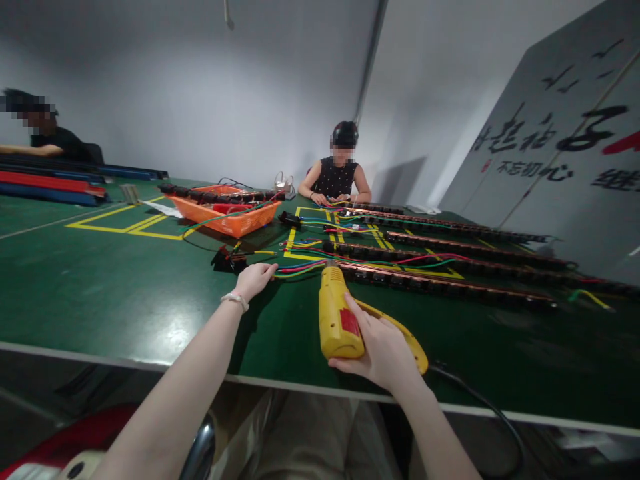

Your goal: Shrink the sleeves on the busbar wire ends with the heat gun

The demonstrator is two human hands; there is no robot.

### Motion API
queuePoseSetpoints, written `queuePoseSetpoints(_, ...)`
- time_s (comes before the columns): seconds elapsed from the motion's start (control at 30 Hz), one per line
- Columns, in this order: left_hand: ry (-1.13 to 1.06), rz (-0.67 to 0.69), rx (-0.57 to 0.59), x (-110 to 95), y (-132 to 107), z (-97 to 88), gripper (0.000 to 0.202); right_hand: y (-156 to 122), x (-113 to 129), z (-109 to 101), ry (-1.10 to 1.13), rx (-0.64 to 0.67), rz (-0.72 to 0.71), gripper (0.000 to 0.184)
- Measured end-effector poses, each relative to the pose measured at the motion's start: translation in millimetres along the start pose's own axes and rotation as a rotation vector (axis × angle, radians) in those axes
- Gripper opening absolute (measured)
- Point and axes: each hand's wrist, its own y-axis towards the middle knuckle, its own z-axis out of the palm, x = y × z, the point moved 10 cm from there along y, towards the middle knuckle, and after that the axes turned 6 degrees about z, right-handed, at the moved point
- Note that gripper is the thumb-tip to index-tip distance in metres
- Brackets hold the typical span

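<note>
A: Where do the person's hands stand in the work?

B: The right hand [387, 347] is wrapped round a yellow, pistol-shaped plastic hot-air gun [333, 313], and the left hand [254, 279] seems to have its fingers closed on a bundle of thin blue, pink and green insulated wires [300, 269]

A: And where is that bundle?

B: At the green-topped table [150, 293], running from the left hand towards the left end of a long black strip with copper-coloured bars [450, 285]. The gun's nozzle sits at the wires, close to that end

A: So is this strip done?

B: Probably not; with gun and wires both held, work on it looks under way. Whether the gun is blowing, or any wire is already heated, cannot be told

A: What about the others?

B: More long black strips [450, 225] lie beyond it, and dark pieces rest in an orange plastic basket [215, 223]. The person holds none of these, and nothing shows which are finished. Across the table, a co-worker [340, 177] has hands near the far wires
</note>
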Motion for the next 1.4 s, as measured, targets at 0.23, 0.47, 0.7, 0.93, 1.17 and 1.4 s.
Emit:
queuePoseSetpoints(0.23, -0.071, 0.072, 0.051, -2.4, 2.6, 4.0, 0.058, -0.7, -1.7, -4.4, 0.023, 0.0, -0.008, 0.109)
queuePoseSetpoints(0.47, -0.064, 0.029, 0.044, -4.3, -1.4, 0.9, 0.056, 0.6, 0.4, -4.3, 0.035, 0.012, -0.017, 0.109)
queuePoseSetpoints(0.7, -0.019, 0.043, -0.004, -6.3, -3.0, -4.7, 0.054, 0.9, 8.1, -3.1, 0.097, 0.068, -0.019, 0.11)
queuePoseSetpoints(0.93, 0.051, -0.057, -0.081, -1.2, -8.2, -15.7, 0.048, -0.8, 39.8, -1.8, 0.187, 0.138, -0.039, 0.114)
queuePoseSetpoints(1.17, 0.063, -0.135, -0.104, 3.6, -10.6, -19.0, 0.053, -0.3, 84.6, 9.6, 0.207, 0.166, -0.15, 0.117)
queuePoseSetpoints(1.4, 0.027, -0.112, -0.077, 9.3, -5.7, -16.1, 0.061, 2.8, 115.5, 14.9, 0.211, 0.149, -0.256, 0.116)
